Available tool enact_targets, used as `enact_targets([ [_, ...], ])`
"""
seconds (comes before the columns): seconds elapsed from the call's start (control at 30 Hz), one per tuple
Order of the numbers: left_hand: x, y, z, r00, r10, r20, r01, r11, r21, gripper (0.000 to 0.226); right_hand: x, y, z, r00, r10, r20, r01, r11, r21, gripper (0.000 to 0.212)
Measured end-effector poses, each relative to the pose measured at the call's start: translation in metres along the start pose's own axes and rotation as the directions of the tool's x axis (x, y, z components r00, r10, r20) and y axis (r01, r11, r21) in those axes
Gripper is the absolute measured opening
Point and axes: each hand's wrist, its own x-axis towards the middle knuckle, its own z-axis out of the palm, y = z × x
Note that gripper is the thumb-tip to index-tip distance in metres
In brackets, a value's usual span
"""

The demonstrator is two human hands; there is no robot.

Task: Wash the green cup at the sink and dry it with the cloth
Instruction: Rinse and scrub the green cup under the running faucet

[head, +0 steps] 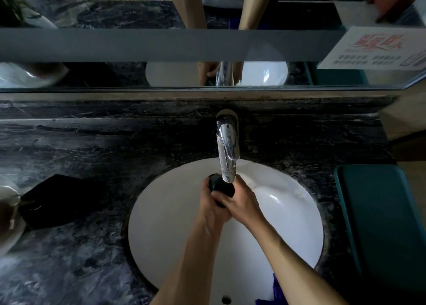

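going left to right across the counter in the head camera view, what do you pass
Dark cloth on the counter → near left rim of the white sink → green cup held in both hands under the faucet → teal tray.

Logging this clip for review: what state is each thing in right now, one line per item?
green cup: held in both hands under the spout, over the basin.
left hand: gripping the cup.
right hand: gripping the cup.
faucet: whether water is running cannot be told.
sink: no standing water visible.
dark cloth: lying on the counter left of the sink, untouched.
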Motion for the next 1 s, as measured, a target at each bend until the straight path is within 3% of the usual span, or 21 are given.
enact_targets([
  [0.13,-0.003,-0.003,0.002,0.999,-0.021,0.027,0.020,0.999,0.043,0.043,0.002,-0.002,0.002,0.984,0.018,-0.177,-0.001,0.995,0.097,0.023],
  [0.2,-0.004,-0.001,0.002,0.999,-0.029,0.014,0.029,0.999,0.030,0.044,0.002,0.000,0.002,0.981,0.020,-0.192,-0.002,0.996,0.093,0.024],
  [0.3,-0.005,-0.001,-0.001,0.998,-0.050,-0.040,0.049,0.999,-0.020,0.054,0.000,0.002,-0.002,0.999,0.029,-0.028,-0.024,0.989,0.146,0.031],
  [0.37,-0.005,-0.002,-0.004,0.999,-0.020,-0.045,0.018,0.999,-0.030,0.053,-0.004,0.001,-0.001,0.999,0.011,0.041,-0.015,0.995,0.095,0.049],
  [0.5,-0.009,-0.007,-0.003,0.998,-0.037,-0.043,0.039,0.998,0.058,0.048,-0.008,-0.006,0.009,0.986,0.047,-0.163,-0.051,0.998,-0.021,0.049],
  [0.6,-0.012,-0.009,-0.001,0.994,-0.076,-0.073,0.082,0.994,0.078,0.047,-0.004,-0.005,0.012,0.964,0.092,-0.248,-0.074,0.994,0.081,0.028],
  [0.67,-0.014,-0.007,-0.002,0.988,-0.089,-0.127,0.096,0.994,0.052,0.046,-0.002,-0.001,0.010,0.977,0.079,-0.196,-0.057,0.992,0.116,0.023],
  [0.73,-0.015,-0.003,-0.002,0.977,-0.107,-0.185,0.111,0.994,0.011,0.053,-0.001,0.003,0.005,0.998,0.050,-0.036,-0.043,0.984,0.171,0.022],
  [0.83,-0.014,0.001,-0.001,0.968,-0.123,-0.217,0.122,0.992,-0.015,0.052,-0.006,0.004,0.001,0.991,0.034,0.127,-0.068,0.959,0.273,0.036],
  [1.0,-0.014,-0.011,0.001,0.982,-0.118,-0.146,0.126,0.991,0.047,0.050,-0.008,-0.004,0.010,0.976,0.114,-0.184,-0.091,0.988,0.127,0.031],
])
